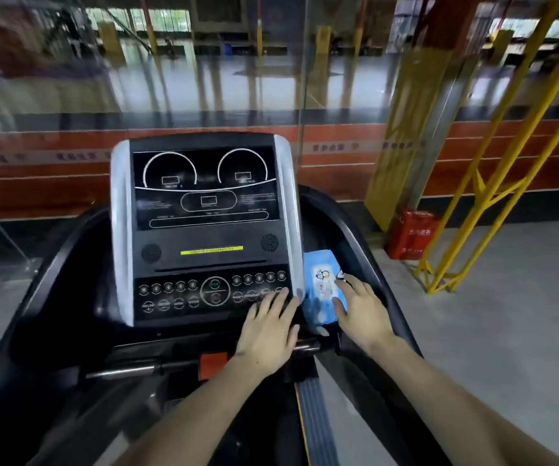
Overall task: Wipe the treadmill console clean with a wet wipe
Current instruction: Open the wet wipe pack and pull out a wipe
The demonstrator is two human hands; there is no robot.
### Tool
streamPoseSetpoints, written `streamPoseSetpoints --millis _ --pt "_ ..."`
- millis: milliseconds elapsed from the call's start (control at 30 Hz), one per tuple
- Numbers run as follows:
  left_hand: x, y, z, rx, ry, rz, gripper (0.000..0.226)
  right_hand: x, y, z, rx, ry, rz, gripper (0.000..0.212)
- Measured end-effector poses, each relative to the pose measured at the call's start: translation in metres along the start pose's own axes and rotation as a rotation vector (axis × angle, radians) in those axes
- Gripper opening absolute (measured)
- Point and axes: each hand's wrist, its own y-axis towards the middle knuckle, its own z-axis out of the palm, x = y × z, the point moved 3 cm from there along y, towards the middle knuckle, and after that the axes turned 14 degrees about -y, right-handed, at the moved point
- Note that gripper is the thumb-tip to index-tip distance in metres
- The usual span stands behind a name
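Two bare forearms reach up from the near edge toward the treadmill. Left hand [268,334] lies palm down with its fingers loosely spread, the tips over the lower right corner of the black treadmill console with silver side trim [204,230], near the row of round buttons; I cannot tell whether it presses on the panel or hovers just above. Right hand [362,314] is also open, fingers spread, resting on the blue soft plastic pack of wet wipes with a white label [320,284], thumb along the pack's near right edge and fingertips at the label's flap. That pack lies in the black side tray just right of the console, touching its silver trim. No loose wipe shows in either hand. Below the console runs a chrome handlebar [123,369] with an orange-red clip [213,364] at its middle. Farther right, on the grey floor, stands a red box [412,235] beside a yellow metal frame [493,183].
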Motion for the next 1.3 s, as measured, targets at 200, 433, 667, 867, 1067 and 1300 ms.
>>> streamPoseSetpoints --millis 200,433,667,867,1067,1300 --pt "-0.007 0.044 0.04 0.095 0.138 0.143 0.06 -0.014 0.042 0.031 0.051 0.117 -0.064 0.038" --pt "0.0 0.073 0.062 0.12 0.274 0.199 0.059 -0.023 0.072 0.06 0.144 0.188 -0.086 0.038" --pt "0.008 0.08 0.07 0.145 0.324 0.214 0.054 -0.036 0.083 0.081 0.2 0.31 -0.003 0.04" --pt "0.016 0.079 0.075 0.136 0.361 0.233 0.059 -0.041 0.081 0.09 0.186 0.428 0.091 0.037" --pt "0.017 0.079 0.074 0.118 0.37 0.258 0.06 -0.031 0.091 0.086 0.165 0.387 0.212 0.046" --pt "0.016 0.081 0.074 0.164 0.347 0.236 0.059 -0.036 0.091 0.092 0.202 0.441 0.319 0.039"
